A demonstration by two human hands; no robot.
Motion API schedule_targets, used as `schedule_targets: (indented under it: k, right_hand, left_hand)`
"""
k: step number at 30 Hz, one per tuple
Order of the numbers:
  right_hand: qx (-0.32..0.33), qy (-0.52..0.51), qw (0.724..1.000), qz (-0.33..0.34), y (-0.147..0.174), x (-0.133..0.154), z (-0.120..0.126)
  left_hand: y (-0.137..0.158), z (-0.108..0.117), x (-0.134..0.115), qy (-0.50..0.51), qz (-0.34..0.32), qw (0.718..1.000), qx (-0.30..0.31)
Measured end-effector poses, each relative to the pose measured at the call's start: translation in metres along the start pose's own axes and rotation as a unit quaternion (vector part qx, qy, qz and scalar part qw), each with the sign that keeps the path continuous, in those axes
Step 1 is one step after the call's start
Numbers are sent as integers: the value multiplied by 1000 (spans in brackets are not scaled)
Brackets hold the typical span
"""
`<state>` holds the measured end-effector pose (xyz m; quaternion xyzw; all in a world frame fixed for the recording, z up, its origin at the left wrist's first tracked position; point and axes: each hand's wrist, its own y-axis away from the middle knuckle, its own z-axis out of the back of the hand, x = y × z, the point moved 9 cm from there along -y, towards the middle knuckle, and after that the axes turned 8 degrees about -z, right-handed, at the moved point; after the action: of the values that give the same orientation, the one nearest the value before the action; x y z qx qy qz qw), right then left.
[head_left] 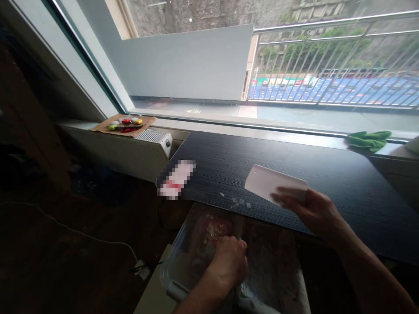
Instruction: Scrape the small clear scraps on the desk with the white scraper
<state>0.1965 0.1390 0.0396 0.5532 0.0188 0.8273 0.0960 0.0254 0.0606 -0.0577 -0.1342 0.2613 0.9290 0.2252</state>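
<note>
My right hand (316,211) is closed on the right end of a white, flat, rectangular piece (266,181) with a small dark spot near its far left corner. It is held over the dark table (222,152). My left hand (231,259) is at a clear plastic bin (173,266) below the table's front edge, its fingers curled shut. Whatever is in those fingers, if anything, is hidden. Small pale and reddish bits (214,229) lie in the bin beyond that hand. Several tiny clear pieces (241,201) are scattered near the table's front edge.
A pixelated pink-and-white item (177,179) lies at the table's left end. Green gloves or cloth (369,140) rest on the windowsill. Brown cardboard (144,122) with small colourful items sits by a white heater (157,138). A white cable (88,235) crosses the floor at left.
</note>
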Motion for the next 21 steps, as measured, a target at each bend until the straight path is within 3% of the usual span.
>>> schedule_targets:
  k: [4, 12, 21]
  right_hand:
    - [3, 14, 1000, -16, 11, -18, 11]
    - [1, 15, 1000, -2, 29, -24, -1]
    - [4, 12, 1000, -15, 32, -36, -2]
  left_hand:
    - [-3, -5, 2, -16, 0, 1000, 12]
    - [-2, -6, 5, -25, -3, 1000, 6]
    - [-9, -3, -18, -33, -34, 998, 30]
